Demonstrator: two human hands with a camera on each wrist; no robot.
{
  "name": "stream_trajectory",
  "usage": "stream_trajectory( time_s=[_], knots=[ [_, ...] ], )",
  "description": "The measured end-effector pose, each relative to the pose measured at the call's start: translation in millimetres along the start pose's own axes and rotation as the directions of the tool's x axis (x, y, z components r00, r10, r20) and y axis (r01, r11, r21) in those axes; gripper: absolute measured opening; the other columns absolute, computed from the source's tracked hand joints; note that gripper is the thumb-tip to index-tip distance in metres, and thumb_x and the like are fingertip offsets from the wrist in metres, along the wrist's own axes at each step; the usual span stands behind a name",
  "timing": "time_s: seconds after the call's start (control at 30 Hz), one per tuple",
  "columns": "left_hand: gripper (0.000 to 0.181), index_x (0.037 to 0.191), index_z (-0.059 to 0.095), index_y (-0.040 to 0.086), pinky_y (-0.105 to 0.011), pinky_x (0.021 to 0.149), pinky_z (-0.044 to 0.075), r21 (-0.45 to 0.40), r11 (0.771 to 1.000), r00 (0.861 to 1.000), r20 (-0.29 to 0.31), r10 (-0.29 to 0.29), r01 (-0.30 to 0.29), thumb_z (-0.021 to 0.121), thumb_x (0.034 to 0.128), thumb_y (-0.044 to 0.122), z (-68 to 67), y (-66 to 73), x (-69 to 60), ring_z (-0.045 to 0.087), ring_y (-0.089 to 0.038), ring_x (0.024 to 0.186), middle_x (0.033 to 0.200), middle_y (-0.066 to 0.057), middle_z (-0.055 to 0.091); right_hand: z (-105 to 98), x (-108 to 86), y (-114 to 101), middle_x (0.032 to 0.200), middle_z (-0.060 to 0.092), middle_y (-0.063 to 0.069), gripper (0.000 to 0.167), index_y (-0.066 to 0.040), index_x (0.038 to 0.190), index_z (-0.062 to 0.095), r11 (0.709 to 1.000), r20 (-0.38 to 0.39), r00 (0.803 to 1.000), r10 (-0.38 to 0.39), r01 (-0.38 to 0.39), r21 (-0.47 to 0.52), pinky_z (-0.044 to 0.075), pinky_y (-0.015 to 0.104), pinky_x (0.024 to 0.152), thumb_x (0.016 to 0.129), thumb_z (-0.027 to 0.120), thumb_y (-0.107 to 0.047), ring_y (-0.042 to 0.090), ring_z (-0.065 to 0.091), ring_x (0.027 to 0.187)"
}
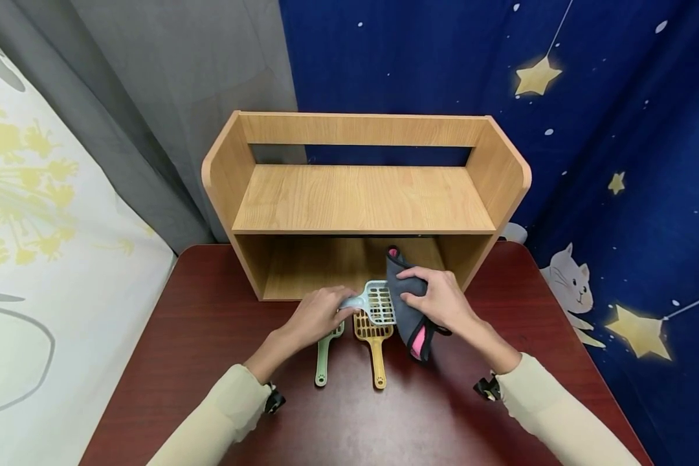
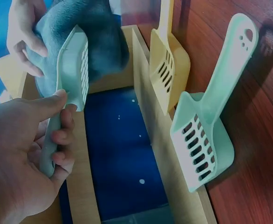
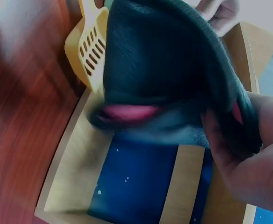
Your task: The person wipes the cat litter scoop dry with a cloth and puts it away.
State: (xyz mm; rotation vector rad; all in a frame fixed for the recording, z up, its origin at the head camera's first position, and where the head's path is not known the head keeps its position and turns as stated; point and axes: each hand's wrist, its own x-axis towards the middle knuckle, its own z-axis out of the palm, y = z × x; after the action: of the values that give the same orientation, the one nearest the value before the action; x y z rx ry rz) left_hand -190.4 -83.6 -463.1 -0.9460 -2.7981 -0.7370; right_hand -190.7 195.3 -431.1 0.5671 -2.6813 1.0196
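Observation:
My left hand (image 1: 321, 312) grips the handle of a light blue litter scoop (image 1: 380, 303), its slotted head pointing right. A folded dark grey cloth (image 1: 406, 310) with black edging and pink inner patches is in my right hand (image 1: 439, 299), fingers across its face and thumb on its edge. The cloth meets the side of the blue scoop's head. Beneath the blue scoop, a yellow litter scoop (image 1: 377, 355) lies on the table, handle toward me. Left of it is a green litter scoop (image 1: 322, 359), its head partly hidden by my left hand in the head view.
A two-level wooden shelf (image 1: 364, 200) stands at the back of the dark red table (image 1: 443, 414), just beyond the hands. Its lower compartment (image 1: 303, 265) faces me. Grey and blue curtains (image 1: 413, 58) hang behind it.

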Motion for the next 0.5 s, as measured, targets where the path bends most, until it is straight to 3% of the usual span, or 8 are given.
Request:
stream_trajectory(
  time_s=[0.17,0.33,0.5],
  knots=[
    [0.028,0.12,0.076,0.005,-0.037,0.067,0.055,0.011,1.0,0.999,-0.036,-0.011,0.011,0.079,0.0967,0.02,-0.1,-3.0,-1.8,0.067,-0.015,0.08,0.107,-0.004,0.077,-3.4,0.7,1.8,0.088,0.078,0.006,0.036,-0.014,0.112,0.081,1.0,-0.053,0.998,-0.017,0.017,-0.015,0.032,0.026,0.052,0.078,0.088,-0.004,0.008,0.038,0.057],
    [0.028,0.121,0.076,0.007,-0.042,0.071,0.058,0.027,0.999,0.999,-0.036,0.034,-0.033,0.078,0.098,0.022,4.8,5.3,5.2,0.073,-0.02,0.091,0.113,-0.004,0.077,16.2,2.7,-14.4,0.098,0.081,0.008,0.033,-0.014,0.111,0.082,0.999,-0.012,0.999,-0.052,0.052,-0.007,0.044,0.027,0.06,0.079,0.088,-0.007,0.014,0.057,0.068],
    [0.025,0.119,0.076,0.006,-0.038,0.068,0.057,0.034,0.999,0.999,-0.026,0.037,-0.037,0.077,0.0989,0.021,8.2,12.7,7.6,0.072,-0.018,0.088,0.109,-0.003,0.076,26.9,4.1,-28.6,0.105,0.081,0.006,0.031,-0.017,0.112,0.082,0.995,-0.07,0.996,-0.049,0.055,0.079,0.055,0.031,0.07,0.083,0.088,-0.01,0.018,0.073,0.087]
  ],
)
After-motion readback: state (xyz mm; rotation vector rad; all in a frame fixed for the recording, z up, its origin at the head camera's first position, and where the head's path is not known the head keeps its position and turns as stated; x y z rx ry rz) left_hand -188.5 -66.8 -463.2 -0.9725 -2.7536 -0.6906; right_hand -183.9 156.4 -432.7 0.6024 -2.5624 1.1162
